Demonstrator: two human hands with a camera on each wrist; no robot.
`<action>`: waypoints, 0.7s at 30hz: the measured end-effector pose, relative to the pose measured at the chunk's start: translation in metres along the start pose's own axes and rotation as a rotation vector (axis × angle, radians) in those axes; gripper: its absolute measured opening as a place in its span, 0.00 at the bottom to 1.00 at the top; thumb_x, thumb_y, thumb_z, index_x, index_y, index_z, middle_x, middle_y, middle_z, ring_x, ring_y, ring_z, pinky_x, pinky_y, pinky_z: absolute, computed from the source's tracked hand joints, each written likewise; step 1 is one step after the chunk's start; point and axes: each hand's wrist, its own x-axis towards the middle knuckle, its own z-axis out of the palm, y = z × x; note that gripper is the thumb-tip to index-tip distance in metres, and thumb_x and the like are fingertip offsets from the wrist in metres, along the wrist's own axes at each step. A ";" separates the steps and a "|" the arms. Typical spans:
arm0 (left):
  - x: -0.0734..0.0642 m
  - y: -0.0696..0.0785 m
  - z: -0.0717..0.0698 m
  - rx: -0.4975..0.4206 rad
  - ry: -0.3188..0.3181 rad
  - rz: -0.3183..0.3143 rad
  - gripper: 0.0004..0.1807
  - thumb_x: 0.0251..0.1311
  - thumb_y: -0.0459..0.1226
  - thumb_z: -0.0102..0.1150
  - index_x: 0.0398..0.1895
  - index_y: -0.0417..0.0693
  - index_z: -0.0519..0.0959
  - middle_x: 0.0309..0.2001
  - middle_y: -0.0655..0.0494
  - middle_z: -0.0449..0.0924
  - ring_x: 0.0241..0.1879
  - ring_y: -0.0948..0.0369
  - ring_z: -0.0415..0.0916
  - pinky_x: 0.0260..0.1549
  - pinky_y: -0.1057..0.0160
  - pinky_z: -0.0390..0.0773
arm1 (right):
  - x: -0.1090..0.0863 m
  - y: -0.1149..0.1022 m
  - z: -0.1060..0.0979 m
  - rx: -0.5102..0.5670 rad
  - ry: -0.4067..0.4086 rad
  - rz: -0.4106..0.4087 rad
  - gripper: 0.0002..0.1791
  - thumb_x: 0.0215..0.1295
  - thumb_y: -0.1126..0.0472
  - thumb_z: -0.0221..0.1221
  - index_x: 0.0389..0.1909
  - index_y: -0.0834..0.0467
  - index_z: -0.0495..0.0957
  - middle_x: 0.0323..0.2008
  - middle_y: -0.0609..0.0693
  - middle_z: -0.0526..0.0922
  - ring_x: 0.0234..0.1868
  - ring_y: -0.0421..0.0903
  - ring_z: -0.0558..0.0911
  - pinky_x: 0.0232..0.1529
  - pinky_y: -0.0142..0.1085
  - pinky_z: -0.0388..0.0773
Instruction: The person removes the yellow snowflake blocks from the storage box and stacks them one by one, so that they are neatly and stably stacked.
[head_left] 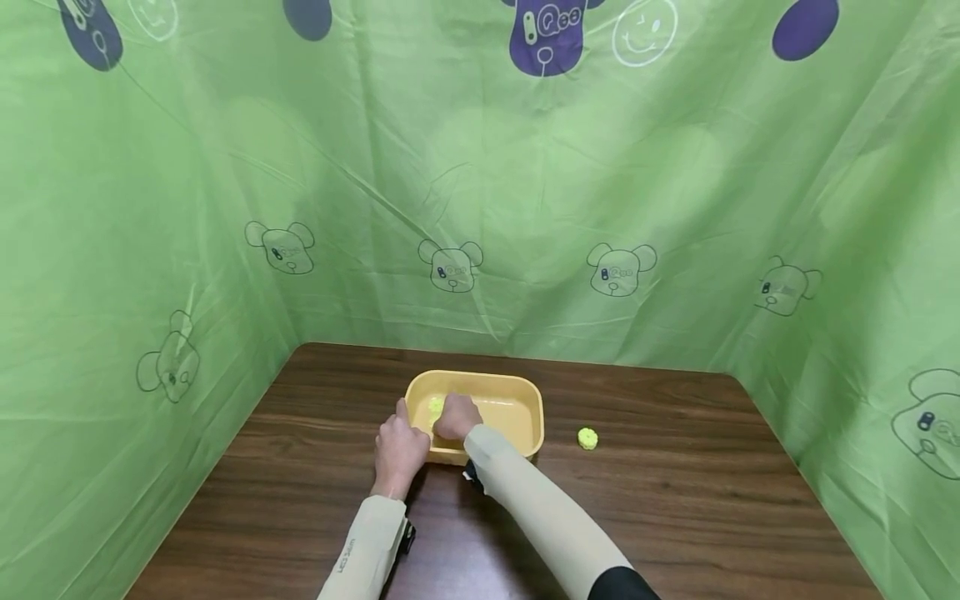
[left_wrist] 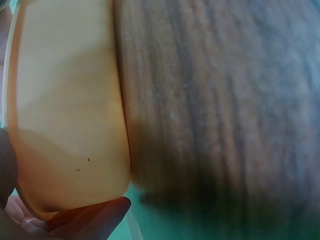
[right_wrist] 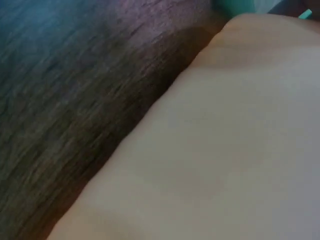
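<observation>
A yellow plastic basin stands on the wooden table. My left hand grips its near left corner, thumb at the rim; in the left wrist view the fingers lie along the outside of the basin wall. Inside the basin's left half is my right hand, reaching over the near rim with its fingertips hidden from the head camera. I cannot tell whether it holds anything. Just left of it, a small yellow-green piece shows in the basin. The right wrist view is mostly filled by the basin's outer wall.
Right of the basin, a small round yellow-green piece with a bumpy edge lies on the table. Green printed curtains hang behind the table and along both sides.
</observation>
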 end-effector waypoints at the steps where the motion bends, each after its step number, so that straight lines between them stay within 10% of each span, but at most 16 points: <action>1: 0.000 0.000 0.000 -0.001 0.001 -0.003 0.34 0.49 0.29 0.54 0.65 0.30 0.70 0.37 0.29 0.81 0.35 0.30 0.80 0.35 0.36 0.78 | 0.000 0.001 0.000 -0.001 -0.007 -0.001 0.15 0.49 0.65 0.67 0.16 0.55 0.68 0.21 0.51 0.70 0.24 0.47 0.68 0.24 0.36 0.67; 13: -0.001 0.000 0.001 -0.009 0.003 0.001 0.33 0.49 0.29 0.52 0.65 0.31 0.70 0.38 0.29 0.81 0.36 0.30 0.81 0.35 0.36 0.78 | 0.005 0.011 0.000 -0.005 -0.040 -0.020 0.22 0.49 0.64 0.67 0.12 0.52 0.61 0.15 0.47 0.63 0.20 0.46 0.67 0.22 0.37 0.66; 21: 0.000 -0.001 0.003 0.001 0.011 0.005 0.32 0.49 0.29 0.52 0.63 0.31 0.71 0.36 0.30 0.81 0.34 0.29 0.80 0.33 0.36 0.78 | -0.008 0.017 -0.008 0.024 -0.025 -0.137 0.11 0.49 0.66 0.66 0.28 0.56 0.72 0.26 0.48 0.74 0.29 0.46 0.73 0.28 0.34 0.69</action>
